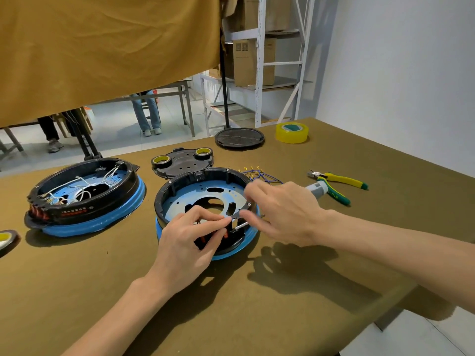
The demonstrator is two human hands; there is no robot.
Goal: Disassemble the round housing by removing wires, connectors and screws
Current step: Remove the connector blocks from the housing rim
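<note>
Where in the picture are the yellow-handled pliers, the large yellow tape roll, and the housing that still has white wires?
yellow-handled pliers [341,179]: head view, on the upper handle.
large yellow tape roll [292,136]: head view, on its outer side wall.
housing with white wires [97,222]: head view, on its blue lower rim.

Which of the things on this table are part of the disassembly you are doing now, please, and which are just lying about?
In use:
- open round housing
- screwdriver, held in the right hand
- left hand, pinching a part at the housing's near rim

Lying about:
- second housing, wires inside
- removed blue wires
- cutters
- yellow tape roll
- black covers
</note>
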